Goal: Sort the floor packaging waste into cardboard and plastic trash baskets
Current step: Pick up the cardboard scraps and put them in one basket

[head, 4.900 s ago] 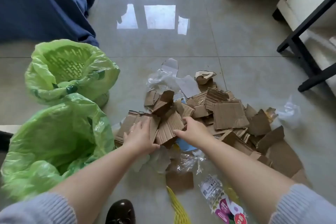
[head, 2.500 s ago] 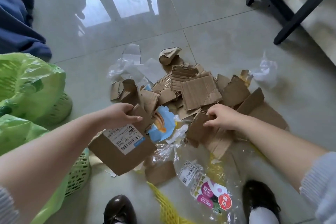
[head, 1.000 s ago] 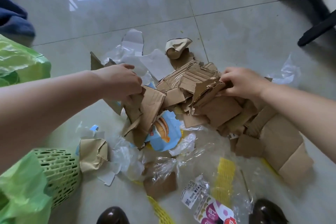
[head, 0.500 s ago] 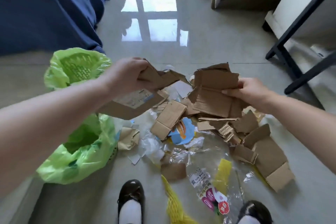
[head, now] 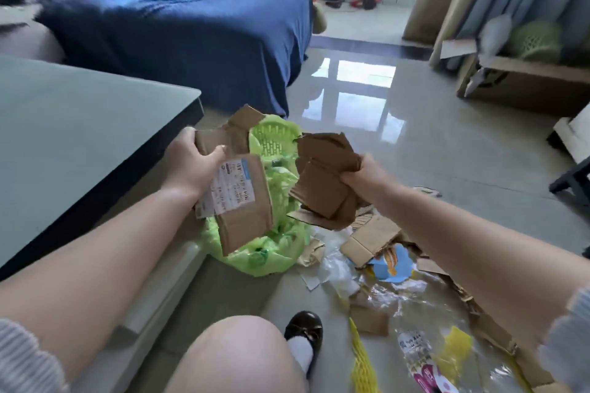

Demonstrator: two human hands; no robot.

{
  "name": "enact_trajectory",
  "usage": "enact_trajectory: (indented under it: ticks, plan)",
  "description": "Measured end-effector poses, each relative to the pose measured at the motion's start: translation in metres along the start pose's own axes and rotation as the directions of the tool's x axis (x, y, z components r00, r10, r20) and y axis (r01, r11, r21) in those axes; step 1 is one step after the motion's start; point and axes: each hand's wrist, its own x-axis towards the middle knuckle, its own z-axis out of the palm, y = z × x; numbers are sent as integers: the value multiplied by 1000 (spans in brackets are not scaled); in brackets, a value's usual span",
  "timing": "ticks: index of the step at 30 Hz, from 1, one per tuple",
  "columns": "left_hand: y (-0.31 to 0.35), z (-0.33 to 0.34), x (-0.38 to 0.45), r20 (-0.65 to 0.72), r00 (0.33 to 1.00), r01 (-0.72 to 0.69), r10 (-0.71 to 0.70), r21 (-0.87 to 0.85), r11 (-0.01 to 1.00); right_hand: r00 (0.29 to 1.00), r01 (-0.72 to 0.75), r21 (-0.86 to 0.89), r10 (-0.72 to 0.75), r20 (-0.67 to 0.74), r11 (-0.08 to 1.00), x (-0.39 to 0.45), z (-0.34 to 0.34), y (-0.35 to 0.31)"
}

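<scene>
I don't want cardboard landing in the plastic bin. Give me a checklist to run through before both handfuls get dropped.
1. Left hand grip on the labelled cardboard: ok, fingers curled round it.
2. Right hand grip on the torn cardboard: ok.
3. Handfuls hold cardboard only: cannot tell, the undersides are hidden.
4. Cardboard over the near basket: ok for the left piece; the right bundle hangs at its rim.
5. Which green-lined basket takes cardboard: cannot tell, neither is marked.
6. Plastic wrap on the floor: not ok, unsorted.

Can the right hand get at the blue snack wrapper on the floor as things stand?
Probably not yet: the right hand grips a cardboard stack, and a cardboard flap partly covers the blue snack wrapper.
</scene>
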Motion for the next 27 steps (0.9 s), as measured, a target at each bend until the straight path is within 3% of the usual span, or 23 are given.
enact_trajectory:
  ticks: [4, 11, 15, 17, 20, 23, 27]
  plan:
    - [-23, 15, 3, -130, 986, 81, -100, -146, 986, 998, -29, -30, 27, -65, 999, 7, 54, -8]
    - [-46, 67, 9, -115, 977, 145, -182, -274, 951, 991, -19, 65, 27, -129, 998, 44, 118, 4]
    - [-60, 89, -9, 15, 951, 294, -309, -356, 887, 993, -50, 181, 67, -93, 982, 58, 147, 12]
    - [-76, 99, -14, 123, 903, 420, -412, -455, 785, 993, -71, 205, 89, -77, 976, 62, 159, 18]
    - [-93, 108, -19, 322, 832, 555, -452, -505, 661, 996, -77, 178, 84, -32, 981, 67, 174, 26]
    - [-95, 115, -21, 404, 820, 564, -405, -454, 690, 997, -71, 130, 67, 34, 989, 72, 188, 37]
    - [-98, 123, -22, 393, 829, 512, -398, -247, 822, 987, -117, 82, 107, 119, 990, 74, 198, 46]
